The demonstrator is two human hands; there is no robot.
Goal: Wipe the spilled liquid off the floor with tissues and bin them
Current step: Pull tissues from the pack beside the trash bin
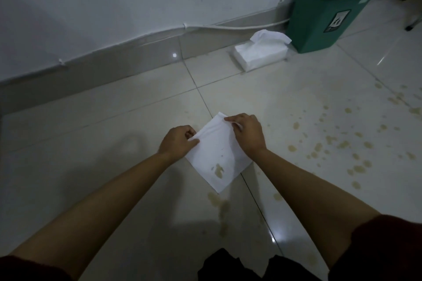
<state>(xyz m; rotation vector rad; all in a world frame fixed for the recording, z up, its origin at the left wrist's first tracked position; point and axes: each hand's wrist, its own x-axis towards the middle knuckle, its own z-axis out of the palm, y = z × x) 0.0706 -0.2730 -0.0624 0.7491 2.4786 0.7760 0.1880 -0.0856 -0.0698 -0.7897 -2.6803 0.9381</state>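
Both bare forearms are extended forward and down over the pale glossy tiled floor (114, 125), converging toward the middle of the view. The left hand (178, 140) is seen from the back, its fingers curled, and the near left edge of one white square paper tissue (217, 150) is pinched between its thumb and fingers. The right hand (247, 133) is also turned back-up, and the far top corner of the same tissue is pinched between its thumb and fingertips. The tissue is held spread between the two hands, hanging as a flat sheet with one corner pointing down toward the floor; a few yellowish-brown stains are seen on its lower part.

One tissue is held, and one open white soft pack of tissues (260, 53) is set on the floor near the wall, with a single sheet sticking up from its top. One green plastic bin with a black swing lid (328, 11) stands just beside the pack, at the upper right. The spilled yellowish liquid (342, 143) is scattered as many small drops over the tiles to the right of the hands, too many to be counted, and a longer smear (222, 207) lies below the tissue. Two dark red sleeves (388, 246) are seen at the bottom corners.
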